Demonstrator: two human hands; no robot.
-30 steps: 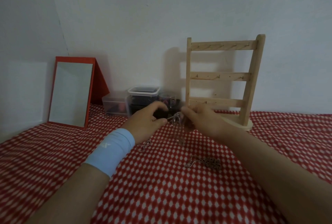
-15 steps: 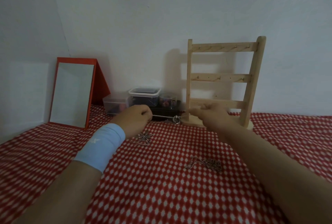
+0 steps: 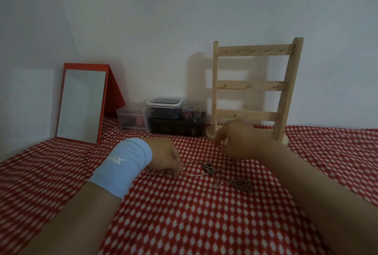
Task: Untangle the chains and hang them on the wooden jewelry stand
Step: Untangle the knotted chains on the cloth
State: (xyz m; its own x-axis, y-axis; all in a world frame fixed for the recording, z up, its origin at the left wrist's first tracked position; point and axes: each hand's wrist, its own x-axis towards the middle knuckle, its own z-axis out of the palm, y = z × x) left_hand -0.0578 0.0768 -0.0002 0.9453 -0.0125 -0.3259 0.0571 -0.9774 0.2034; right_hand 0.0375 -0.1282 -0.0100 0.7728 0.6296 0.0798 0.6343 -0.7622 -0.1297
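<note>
One stand (image 3: 253, 85); left hand (image 3: 163, 156) holds perhaps two chains (image 3: 243, 185); right hand (image 3: 239, 142) blurred.

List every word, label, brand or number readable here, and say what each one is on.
White logo on the light blue wristband: too blurred to read.
Plastic containers, red-framed mirror, wooden jewelry stand: no text visible.

- light-blue wristband (image 3: 131, 162), worn just behind the left hand (image 3: 165, 156): a small white printed mark; it stands upside down to the camera and is blurred; it looks like two or three angular letters, perhaps with an X among them, but cannot be read for sure
- no other text, label or number is legible
</note>
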